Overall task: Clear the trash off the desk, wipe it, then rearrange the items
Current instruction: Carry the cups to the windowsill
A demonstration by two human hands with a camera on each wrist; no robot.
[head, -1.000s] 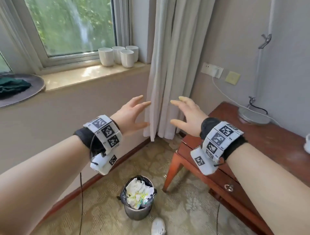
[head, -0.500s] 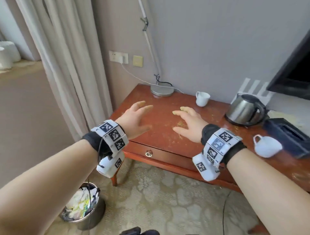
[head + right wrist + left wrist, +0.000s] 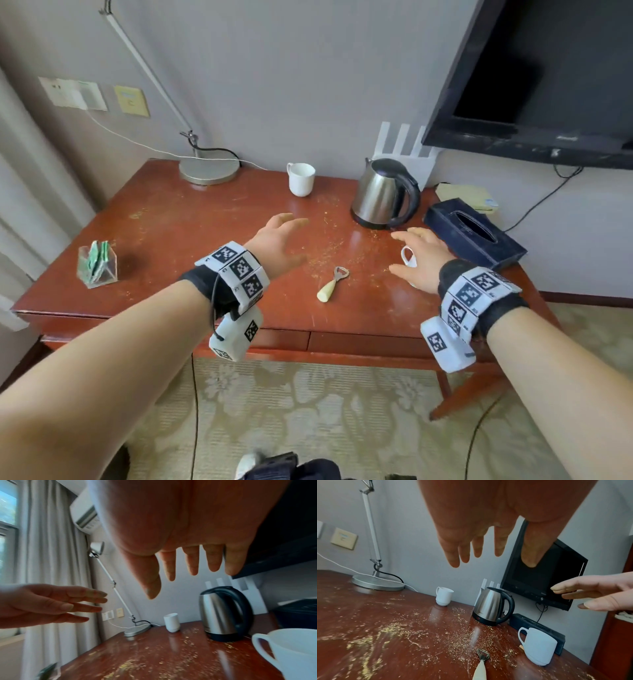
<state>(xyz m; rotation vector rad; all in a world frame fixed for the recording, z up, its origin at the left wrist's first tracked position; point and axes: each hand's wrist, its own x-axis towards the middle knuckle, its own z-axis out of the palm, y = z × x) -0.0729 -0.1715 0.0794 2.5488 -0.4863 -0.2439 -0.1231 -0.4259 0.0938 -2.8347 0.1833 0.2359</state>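
Over the desk (image 3: 164,219) both hands hover, fingers spread, holding nothing. Crumbs (image 3: 329,246) lie between them, at 3 o'clock of the left hand (image 3: 274,245), which looks nearer than the right hand (image 3: 419,260).

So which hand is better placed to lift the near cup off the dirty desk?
Right. The right hand hovers open directly over the near cup, while the left hand is open over the crumbs, beyond the opener.
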